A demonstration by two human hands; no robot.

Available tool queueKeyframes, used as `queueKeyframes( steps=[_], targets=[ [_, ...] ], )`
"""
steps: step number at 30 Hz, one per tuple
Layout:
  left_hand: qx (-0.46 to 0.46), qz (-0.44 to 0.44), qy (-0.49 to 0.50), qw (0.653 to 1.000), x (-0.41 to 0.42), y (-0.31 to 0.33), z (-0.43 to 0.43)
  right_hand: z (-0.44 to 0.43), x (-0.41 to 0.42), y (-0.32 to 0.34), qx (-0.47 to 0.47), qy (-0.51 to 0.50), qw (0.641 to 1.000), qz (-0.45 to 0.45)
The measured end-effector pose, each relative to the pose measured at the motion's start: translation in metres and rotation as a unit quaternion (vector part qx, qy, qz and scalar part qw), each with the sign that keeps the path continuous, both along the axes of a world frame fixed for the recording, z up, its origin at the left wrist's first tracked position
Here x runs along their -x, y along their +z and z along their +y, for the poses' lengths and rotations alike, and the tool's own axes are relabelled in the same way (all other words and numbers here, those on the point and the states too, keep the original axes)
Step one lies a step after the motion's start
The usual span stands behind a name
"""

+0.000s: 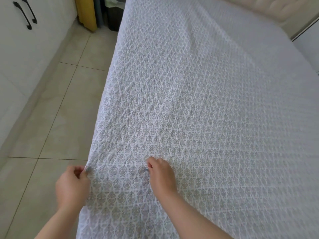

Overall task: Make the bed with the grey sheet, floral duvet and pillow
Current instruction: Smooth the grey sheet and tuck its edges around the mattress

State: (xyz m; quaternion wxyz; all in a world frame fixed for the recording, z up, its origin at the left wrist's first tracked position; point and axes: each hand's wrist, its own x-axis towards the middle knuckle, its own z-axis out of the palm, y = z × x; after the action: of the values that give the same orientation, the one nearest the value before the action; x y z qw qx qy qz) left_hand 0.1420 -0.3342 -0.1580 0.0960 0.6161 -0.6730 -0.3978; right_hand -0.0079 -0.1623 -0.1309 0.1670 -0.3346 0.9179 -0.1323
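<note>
**Tiled floor [57,109] at 9, floral duvet [189,109] laid out**

It's spread flat from 6 up to 12. My left hand [72,185] pinches its side edge at 7, right hand [160,175] pinches fabric at 6. I'd tug both evenly twd me, low, no bunching imo.

Beige floor tiles [57,109] run beside a white cabinet [25,54] with black handles [29,27]; a yellow panel [87,12] and cream headboard [279,7] stand at the far end.

Both hands, left [72,185] and right [161,175], pinch the floral duvet [189,100] spread flat.
</note>
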Motion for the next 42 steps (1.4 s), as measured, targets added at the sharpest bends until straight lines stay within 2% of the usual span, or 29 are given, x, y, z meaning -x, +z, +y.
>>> queueKeyframes(
  steps=[4,6,8,10,11,12,13,14,15,17,19,22,26,30,36,42],
  targets=[
    [-0.02,0.02,0.026,0.999,-0.005,0.013,0.005,0.002,0.002,0.015,-0.032,0.043,0.998,-0.046],
    [-0.045,-0.002,0.015,0.999,0.0,0.013,0.0,-0.004,0.007,0.018,-0.031,0.013,0.997,-0.073],
    [-0.004,-0.028,-0.01,1.0,0.008,0.022,-0.004,-0.014,0.008,0.015,0.015,-0.053,0.998,-0.035],
    [0.082,-0.038,-0.154,0.984,0.01,0.028,-0.001,-0.018,0.0,0.008,0.001,-0.115,0.993,-0.015],
    [0.09,-0.03,-0.253,0.963,0.007,0.026,0.002,-0.018,-0.009,0.003,-0.042,-0.109,0.992,-0.048],
    [0.05,-0.012,-0.318,0.947,0.001,0.015,0.005,-0.018,-0.022,-0.004,-0.092,-0.066,0.99,-0.083],
    [-0.038,-0.006,-0.344,0.938,-0.005,0.006,0.009,-0.017,-0.037,-0.01,-0.132,0.001,0.986,-0.099],
    [-0.14,0.023,-0.312,0.939,-0.013,-0.002,0.012,-0.017,-0.053,-0.012,-0.144,0.069,0.982,-0.101],
    [-0.211,0.049,-0.231,0.948,-0.02,-0.007,0.016,-0.017,-0.066,-0.013,-0.133,0.121,0.979,-0.097],
    [-0.276,0.088,-0.056,0.955,-0.035,-0.011,0.021,-0.019,-0.083,-0.016,-0.093,0.169,0.977,-0.088],
    [-0.317,0.072,-0.018,0.946,-0.046,-0.01,0.028,-0.019,-0.086,-0.019,-0.057,0.124,0.989,-0.063],
    [-0.363,0.037,-0.015,0.931,-0.076,-0.012,0.053,-0.022,-0.09,-0.021,-0.128,0.041,0.989,-0.062],
    [-0.336,0.055,0.055,0.939,-0.117,-0.012,0.075,-0.033,-0.109,-0.003,-0.138,0.123,0.979,-0.086],
    [-0.309,0.037,0.076,0.947,-0.162,0.023,0.093,-0.035,-0.121,0.029,-0.12,0.213,0.96,-0.139],
    [-0.2,0.034,0.119,0.972,-0.232,0.13,0.124,-0.035,-0.162,0.119,-0.1,0.328,0.925,-0.166],
    [-0.111,0.034,0.217,0.969,-0.319,0.251,0.188,-0.016,-0.266,0.212,-0.078,0.421,0.879,-0.213]
  ],
)
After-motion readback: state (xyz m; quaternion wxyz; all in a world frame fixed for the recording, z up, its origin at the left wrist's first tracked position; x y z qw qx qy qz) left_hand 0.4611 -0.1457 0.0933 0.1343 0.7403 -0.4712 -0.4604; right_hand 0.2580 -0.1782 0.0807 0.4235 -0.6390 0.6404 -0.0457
